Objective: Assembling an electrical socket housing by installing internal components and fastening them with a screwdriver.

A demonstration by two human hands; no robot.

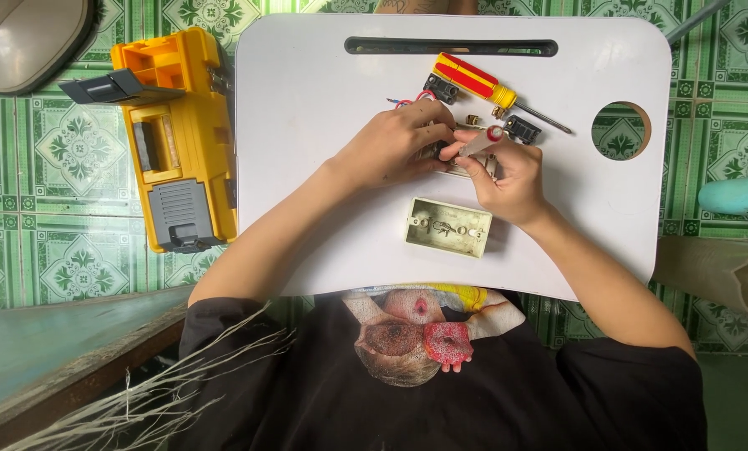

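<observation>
My left hand [395, 142] grips a small pale electrical part on the white lap table [307, 125]; most of the part is hidden under my fingers, and thin red and blue wires [407, 102] stick out beyond them. My right hand [507, 179] holds a small screwdriver with a pale shaft and red cap [484, 140], its tip hidden against the part between the two hands. A beige rectangular back box [447, 226] lies open side up just below my hands, touched by neither.
A red-and-yellow screwdriver [482, 83] lies beyond my hands, with two small black parts [441, 88] [522, 129] and a tiny brass piece [472, 119] beside it. A yellow toolbox [174, 138] stands open on the green tiled floor at the left. The table has a round hole [620, 131].
</observation>
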